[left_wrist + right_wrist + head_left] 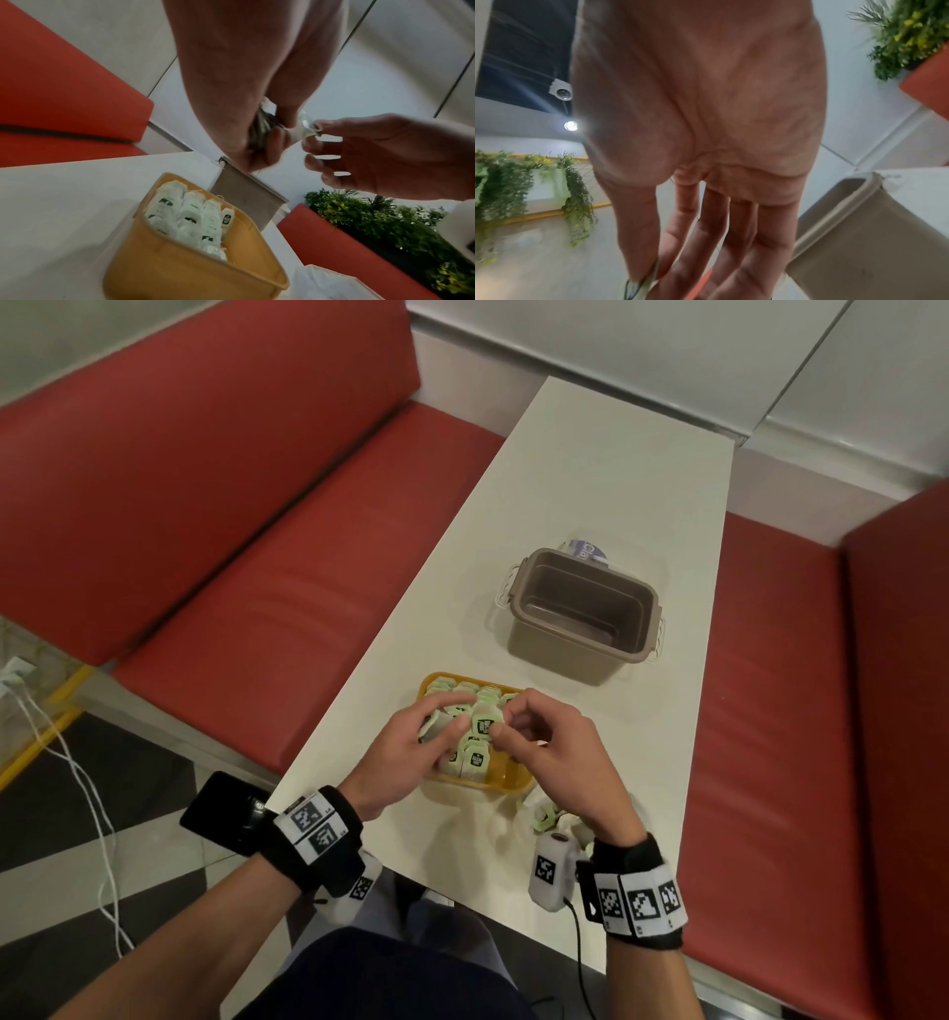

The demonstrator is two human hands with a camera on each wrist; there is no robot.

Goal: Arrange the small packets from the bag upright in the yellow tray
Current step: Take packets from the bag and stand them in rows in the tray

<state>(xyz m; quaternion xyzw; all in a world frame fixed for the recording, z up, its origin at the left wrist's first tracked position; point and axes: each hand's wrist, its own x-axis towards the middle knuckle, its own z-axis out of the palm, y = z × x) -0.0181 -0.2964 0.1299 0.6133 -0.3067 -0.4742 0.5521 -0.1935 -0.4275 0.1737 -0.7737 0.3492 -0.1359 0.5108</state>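
Left hand grips packets | right hand pinches one packet

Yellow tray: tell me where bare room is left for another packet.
In the yellow tray, bare floor shows at the near right corner, bordered by the near rim and the nearest standing packets. The far rows look packed, and the left hand and right hand crowd the middle, pinching a packet.

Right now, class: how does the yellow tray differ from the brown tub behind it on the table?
The yellow tray is shallow; the brown tub is deeper. The yellow tray holds rows of upright packets; the brown tub holds none. Both hands work above the yellow tray; the brown tub stands untouched. Both are open-topped and rectangular.
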